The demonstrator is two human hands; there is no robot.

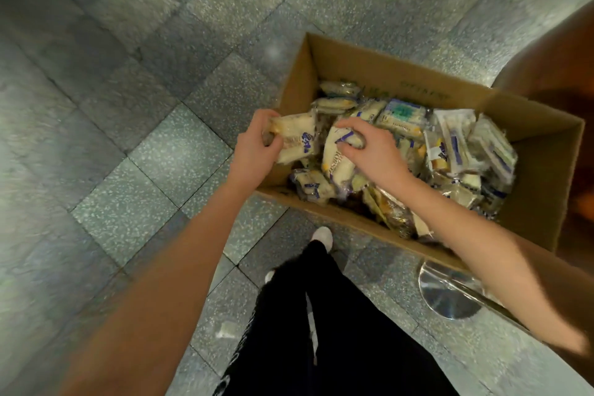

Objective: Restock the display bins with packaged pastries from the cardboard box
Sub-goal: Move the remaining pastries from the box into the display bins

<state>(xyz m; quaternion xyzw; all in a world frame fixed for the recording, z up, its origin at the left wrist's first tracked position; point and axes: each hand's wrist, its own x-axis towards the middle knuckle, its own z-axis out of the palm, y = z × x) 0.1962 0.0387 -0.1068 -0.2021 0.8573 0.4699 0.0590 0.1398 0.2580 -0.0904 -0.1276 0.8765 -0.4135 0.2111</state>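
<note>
An open cardboard box [379, 74] stands in front of me, raised above the floor, and holds several clear-wrapped pastry packs with purple print. My left hand [257, 148] grips one pale pastry pack [295, 138] at the box's left edge. My right hand [369, 151] reaches into the box with its fingers closed on another pack [337, 157] that lies tilted among the pile. More packs [466, 145] fill the right side of the box. No display bins are in view.
Grey speckled floor tiles [144, 154] spread to the left and behind the box. A round chrome base [450, 294] sits on the floor under the box. A brown wooden surface [562, 80] rises at the right. My dark trousers and white shoe [323, 236] are below.
</note>
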